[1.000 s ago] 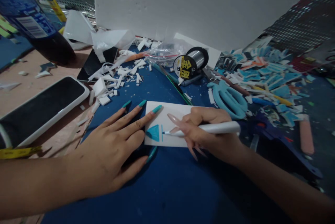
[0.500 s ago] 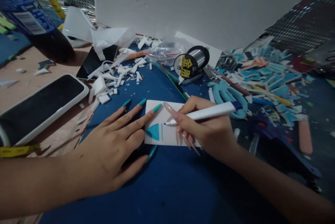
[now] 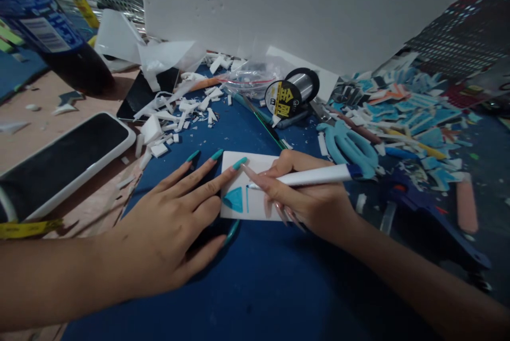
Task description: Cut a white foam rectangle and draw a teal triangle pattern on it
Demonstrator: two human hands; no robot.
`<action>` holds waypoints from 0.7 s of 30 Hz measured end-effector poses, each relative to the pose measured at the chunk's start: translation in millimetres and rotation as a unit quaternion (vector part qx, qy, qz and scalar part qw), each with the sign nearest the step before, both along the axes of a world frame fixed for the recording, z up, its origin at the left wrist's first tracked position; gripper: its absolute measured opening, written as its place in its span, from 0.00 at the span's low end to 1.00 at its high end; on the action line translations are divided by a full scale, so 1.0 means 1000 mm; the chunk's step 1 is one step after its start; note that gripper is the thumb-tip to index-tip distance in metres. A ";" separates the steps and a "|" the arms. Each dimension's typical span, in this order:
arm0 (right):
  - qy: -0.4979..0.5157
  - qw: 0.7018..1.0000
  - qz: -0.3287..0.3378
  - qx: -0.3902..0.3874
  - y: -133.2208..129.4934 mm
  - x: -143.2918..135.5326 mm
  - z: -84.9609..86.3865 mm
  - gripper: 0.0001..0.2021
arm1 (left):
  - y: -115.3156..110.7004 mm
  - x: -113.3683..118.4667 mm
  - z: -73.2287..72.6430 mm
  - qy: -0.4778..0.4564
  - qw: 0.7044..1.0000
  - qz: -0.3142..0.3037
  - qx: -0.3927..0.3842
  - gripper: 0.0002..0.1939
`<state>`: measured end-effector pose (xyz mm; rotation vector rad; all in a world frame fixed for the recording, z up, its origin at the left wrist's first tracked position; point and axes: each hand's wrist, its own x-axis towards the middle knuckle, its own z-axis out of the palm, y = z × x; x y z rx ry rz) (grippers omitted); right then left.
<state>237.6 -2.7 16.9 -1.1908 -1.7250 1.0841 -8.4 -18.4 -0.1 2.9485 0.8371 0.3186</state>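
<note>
Marker, white-barrelled plastic with blue end, is pinched in the right hand over the flat white rectangular board between both hands, where too-light pressure from the spread-fingered left hand could let the board slip, skewing the straight turquoise line.

A blue surface bears a white card, scissors and scraps.
</note>
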 end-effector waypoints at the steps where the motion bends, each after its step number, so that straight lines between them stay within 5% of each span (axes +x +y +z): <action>1: -0.001 1.000 0.002 0.000 0.000 0.000 0.000 0.18 | 0.000 0.001 0.000 -0.002 1.000 0.001 0.000 0.18; 21: -0.034 0.999 0.004 0.013 0.002 0.003 0.005 0.18 | 0.000 0.005 0.003 -0.026 0.999 0.012 -0.015 0.16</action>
